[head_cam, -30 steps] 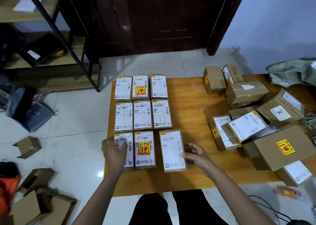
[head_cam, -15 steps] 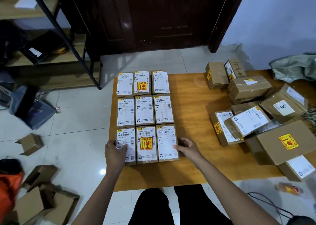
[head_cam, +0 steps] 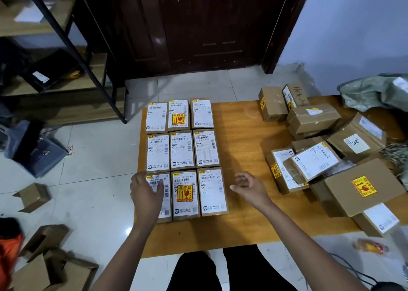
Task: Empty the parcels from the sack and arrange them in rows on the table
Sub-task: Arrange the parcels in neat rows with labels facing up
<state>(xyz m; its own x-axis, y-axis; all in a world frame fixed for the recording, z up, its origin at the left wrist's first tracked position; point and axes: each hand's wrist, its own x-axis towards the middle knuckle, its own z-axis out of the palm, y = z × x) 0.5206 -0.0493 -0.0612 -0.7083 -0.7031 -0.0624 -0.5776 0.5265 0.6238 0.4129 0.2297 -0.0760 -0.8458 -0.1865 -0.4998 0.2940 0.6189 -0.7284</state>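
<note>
Small labelled cardboard parcels lie in three tight rows of three on the left part of the wooden table (head_cam: 240, 136). The near row holds a left parcel (head_cam: 166, 193), a middle parcel (head_cam: 185, 194) with a yellow fragile sticker, and a right parcel (head_cam: 213, 191). My left hand (head_cam: 145, 188) rests on top of the near-left parcel. My right hand (head_cam: 247, 185) hovers just right of the near-right parcel, fingers loosely curled, holding nothing. A loose heap of bigger parcels (head_cam: 315, 162) covers the table's right side. The grey-green sack (head_cam: 375, 91) lies crumpled at the far right.
Bare wood lies between the rows and the heap. Empty cardboard boxes (head_cam: 33, 196) are scattered on the tiled floor at left, next to a dark bin (head_cam: 37, 156) and a metal shelf rack (head_cam: 66, 38). A dark door stands behind the table.
The near-right parcel was pushed left into line with its row. My right hand has since come off it and drawn back to the right; my left hand stayed on the near-left parcel.
</note>
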